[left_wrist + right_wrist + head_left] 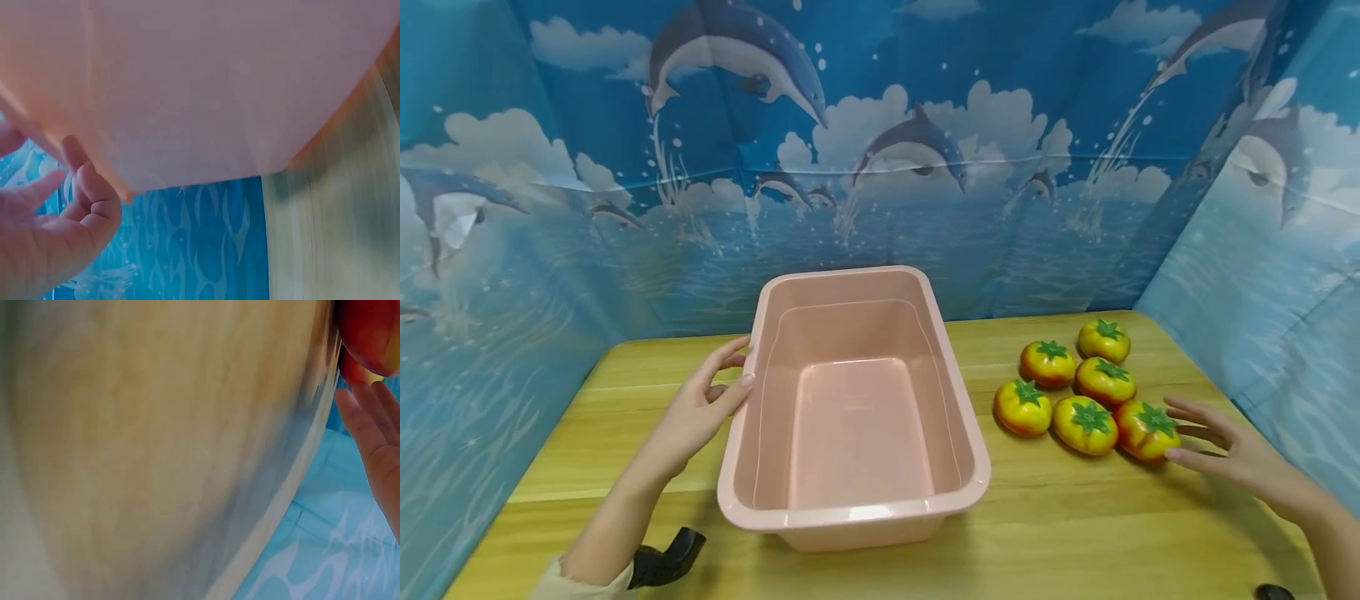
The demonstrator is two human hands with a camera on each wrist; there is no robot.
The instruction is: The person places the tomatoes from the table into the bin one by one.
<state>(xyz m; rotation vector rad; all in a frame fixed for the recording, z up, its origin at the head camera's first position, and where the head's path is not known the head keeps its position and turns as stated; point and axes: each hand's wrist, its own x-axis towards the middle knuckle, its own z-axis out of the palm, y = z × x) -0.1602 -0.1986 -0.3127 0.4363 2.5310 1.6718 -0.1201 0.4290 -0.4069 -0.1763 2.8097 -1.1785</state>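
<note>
A pink plastic basin (857,333) stands on the wooden table with nothing inside. My left hand (703,400) is at its left side, thumb and fingertips right at the rim. In the left wrist view, the bent fingers (94,194) lie close under the rim along the outer wall. On the right, several yellow-and-red artificial tomatoes with green star-shaped tops sit in a cluster. Beside the nearest right tomato (1148,431) is my right hand (1228,442), its fingers spread and reaching around the side. The right wrist view shows fingertips (350,403) just below a red fruit (372,334).
The yellow wood table (1037,525) ends at a blue dolphin-print curtain (880,192) behind, with more curtain on both sides. A black strap piece (670,558) shows at the left wrist.
</note>
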